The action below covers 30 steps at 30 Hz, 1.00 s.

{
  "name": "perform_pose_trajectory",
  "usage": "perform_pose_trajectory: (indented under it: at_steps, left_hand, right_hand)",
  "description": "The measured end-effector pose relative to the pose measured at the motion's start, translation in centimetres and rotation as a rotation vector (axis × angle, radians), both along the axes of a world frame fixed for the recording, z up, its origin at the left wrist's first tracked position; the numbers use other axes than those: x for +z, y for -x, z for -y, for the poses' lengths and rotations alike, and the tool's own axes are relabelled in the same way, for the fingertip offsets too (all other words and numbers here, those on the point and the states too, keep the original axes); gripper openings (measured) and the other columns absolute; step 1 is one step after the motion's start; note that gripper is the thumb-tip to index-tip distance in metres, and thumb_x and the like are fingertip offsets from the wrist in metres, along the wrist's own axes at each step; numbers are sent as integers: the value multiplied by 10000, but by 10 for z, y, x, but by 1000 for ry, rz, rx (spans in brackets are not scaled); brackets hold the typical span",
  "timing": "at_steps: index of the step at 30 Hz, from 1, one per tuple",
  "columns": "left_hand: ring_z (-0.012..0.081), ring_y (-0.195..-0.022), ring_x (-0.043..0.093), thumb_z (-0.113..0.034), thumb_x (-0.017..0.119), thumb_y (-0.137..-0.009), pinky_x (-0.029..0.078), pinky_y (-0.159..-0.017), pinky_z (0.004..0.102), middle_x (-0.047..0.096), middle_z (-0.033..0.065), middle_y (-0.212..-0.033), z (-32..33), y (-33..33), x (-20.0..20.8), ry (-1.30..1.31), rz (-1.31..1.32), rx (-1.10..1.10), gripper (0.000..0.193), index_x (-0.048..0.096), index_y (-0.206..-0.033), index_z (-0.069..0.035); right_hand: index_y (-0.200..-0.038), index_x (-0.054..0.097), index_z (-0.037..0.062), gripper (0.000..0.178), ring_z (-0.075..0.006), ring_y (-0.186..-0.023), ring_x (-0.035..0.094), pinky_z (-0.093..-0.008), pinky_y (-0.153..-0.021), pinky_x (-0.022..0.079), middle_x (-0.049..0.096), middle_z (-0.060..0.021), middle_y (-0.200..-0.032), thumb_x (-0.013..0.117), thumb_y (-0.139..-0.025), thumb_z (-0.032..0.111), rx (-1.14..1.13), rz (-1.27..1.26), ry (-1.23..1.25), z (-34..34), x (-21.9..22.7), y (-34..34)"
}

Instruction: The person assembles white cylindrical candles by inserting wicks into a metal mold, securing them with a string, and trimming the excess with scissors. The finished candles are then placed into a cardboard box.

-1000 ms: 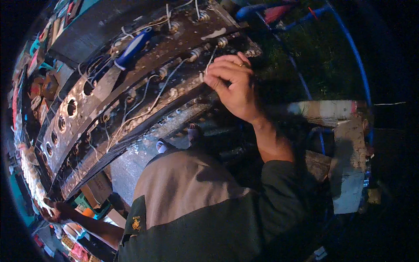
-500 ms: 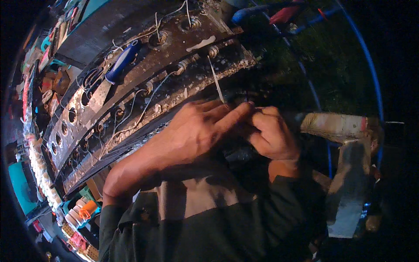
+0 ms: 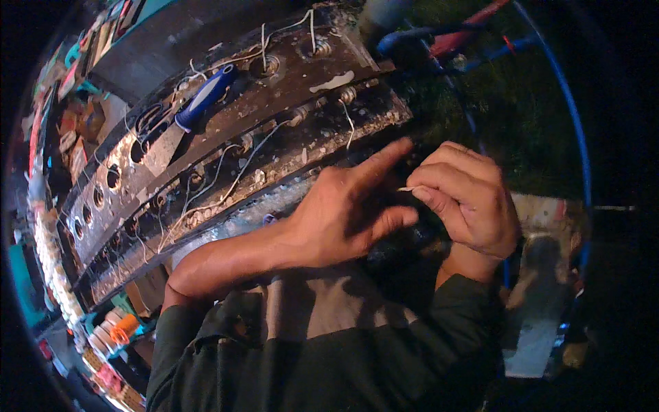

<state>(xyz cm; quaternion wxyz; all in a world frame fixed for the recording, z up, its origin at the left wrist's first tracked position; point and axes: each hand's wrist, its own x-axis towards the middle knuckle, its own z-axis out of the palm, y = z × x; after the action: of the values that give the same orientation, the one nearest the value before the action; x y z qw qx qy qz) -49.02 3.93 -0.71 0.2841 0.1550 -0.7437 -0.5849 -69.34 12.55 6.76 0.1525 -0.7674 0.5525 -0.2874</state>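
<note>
My left hand (image 3: 343, 213) is open, with its index finger and thumb stretched apart and nothing visible between them. To its right, the fingers of my right hand (image 3: 470, 196) are pinched on a small pale bit of string (image 3: 405, 189). Beyond my left hand, a white string (image 3: 349, 123) dangles loose from a fitting at the near edge of a dark, stained board (image 3: 281, 99). On that board lie a scraper (image 3: 202, 103) with a blue handle and a pair of dark-handled scissors (image 3: 147, 123).
Several holes with strings run along the board, and a curled white string (image 3: 237, 168) trails down its near side. A blue pipe frame (image 3: 573, 103) stands at right, near a worn light plank (image 3: 532, 316). White spools with an orange one (image 3: 122, 329) sit at lower left.
My hands have come apart; the right moved right with the bit of string, and the left opened. The white string, earlier stretched to my left hand, now hangs loose.
</note>
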Motion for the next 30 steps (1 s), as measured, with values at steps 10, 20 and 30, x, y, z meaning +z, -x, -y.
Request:
perform_pose_trajectory:
  at_steps: [10, 20, 30]
  left_hand:
    - [329, -801, 643, -121, 687, -757, 535, -694, 432, 622, 149, -910, 24, 28, -43, 715, 305, 400, 738, 513, -1449, 67]
    - [339, -857, 656, -162, 692, -760, 547, -734, 432, 626, 151, -951, 22, 51, -48, 681, 618, 516, 739, 510, -1440, 65]
    - [375, -965, 656, -168, 661, -814, 557, -810, 460, 614, 241, -1224, 19, 50, -40, 629, 705, 567, 428, 687, -1220, -33]
  right_hand:
    - [-934, 721, -4, 151, -366, -824, 689, -435, -738, 532, 705, -174, -894, 726, -906, 144, 181, -97, 67, 147, -54, 63]
    - [-889, 760, 6, 237, -384, -722, 688, -464, -699, 532, 696, -196, -759, 727, -918, 238, 302, -44, -89, 184, -70, 56]
    - [-951, 766, 9, 178, -281, -806, 716, -367, -762, 543, 734, -160, -883, 764, -903, 181, 138, -3, 24, 186, -60, 103]
